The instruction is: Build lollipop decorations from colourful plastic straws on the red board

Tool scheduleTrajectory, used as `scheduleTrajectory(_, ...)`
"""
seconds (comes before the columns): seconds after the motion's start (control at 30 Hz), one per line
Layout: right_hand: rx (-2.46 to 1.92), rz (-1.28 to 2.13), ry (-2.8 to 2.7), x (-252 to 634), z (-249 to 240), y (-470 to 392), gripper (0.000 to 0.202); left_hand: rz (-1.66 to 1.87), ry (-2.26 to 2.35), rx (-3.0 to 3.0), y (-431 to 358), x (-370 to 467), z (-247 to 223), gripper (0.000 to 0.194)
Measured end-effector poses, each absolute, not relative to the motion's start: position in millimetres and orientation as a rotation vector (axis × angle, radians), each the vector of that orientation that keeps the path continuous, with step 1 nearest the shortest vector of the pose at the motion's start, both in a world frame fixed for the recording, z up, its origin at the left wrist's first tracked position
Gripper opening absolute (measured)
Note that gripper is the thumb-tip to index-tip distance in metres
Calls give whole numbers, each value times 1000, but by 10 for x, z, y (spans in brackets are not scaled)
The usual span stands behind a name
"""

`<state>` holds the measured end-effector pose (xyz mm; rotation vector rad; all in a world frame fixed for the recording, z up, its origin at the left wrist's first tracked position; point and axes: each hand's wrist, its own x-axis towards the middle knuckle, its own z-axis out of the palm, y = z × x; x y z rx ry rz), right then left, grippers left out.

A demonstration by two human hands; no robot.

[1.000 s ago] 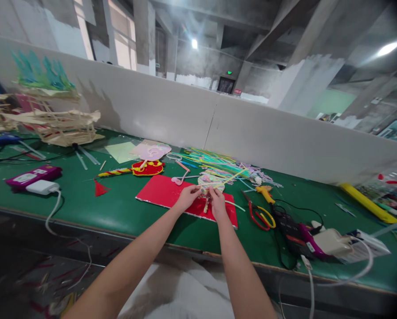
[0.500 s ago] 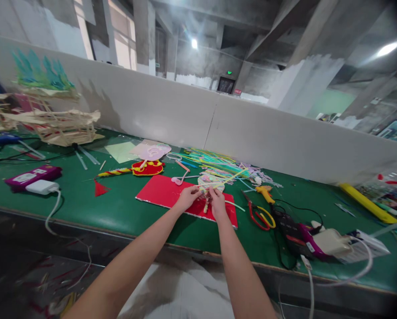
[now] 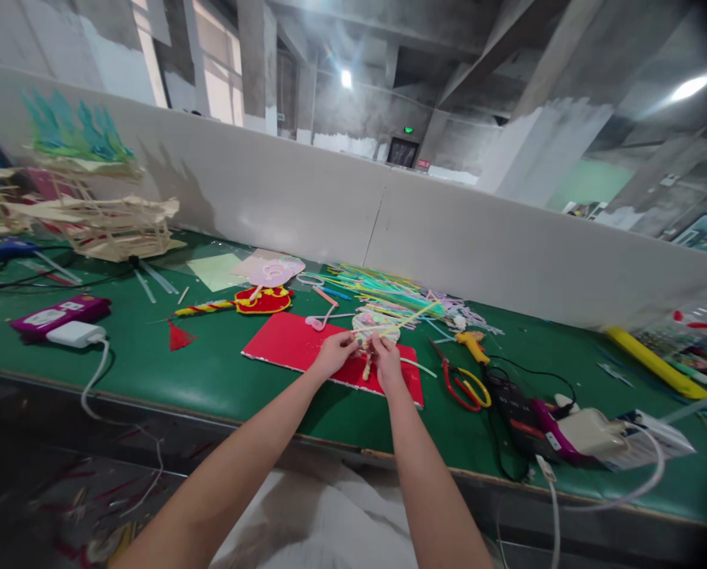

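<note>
Over a red board (image 3: 287, 344) my two hands meet at a small pastel fan-shaped piece (image 3: 377, 322) with a short handle pointing toward me. The fingers of my left hand (image 3: 336, 353) pinch at its lower left side. My right hand (image 3: 385, 359) is closed on its lower right side, where a yellow strip (image 3: 417, 315) slants up and away. Fingers cover the exact spot they grip. A pale green strip (image 3: 418, 367) sticks out to the right of my right hand. Just left of the piece, a pink bent strip (image 3: 325, 308) lies on the board.
Many coloured strips (image 3: 389, 288) lie behind the board. Red-and-yellow scissors (image 3: 463, 387), a yellow glue gun (image 3: 471, 345) and a power strip (image 3: 513, 415) are at the right. A red fan (image 3: 263, 299), purple box (image 3: 60, 314) and stick model (image 3: 104, 225) stand or lie left.
</note>
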<state>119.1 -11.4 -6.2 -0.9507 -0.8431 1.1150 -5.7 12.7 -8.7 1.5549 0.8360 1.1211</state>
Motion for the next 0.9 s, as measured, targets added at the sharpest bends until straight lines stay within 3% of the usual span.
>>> scheduleTrajectory(0.9,-899,1119,-777,1217,-75,-89,25,1032,652,1358,124,-16,-59,29)
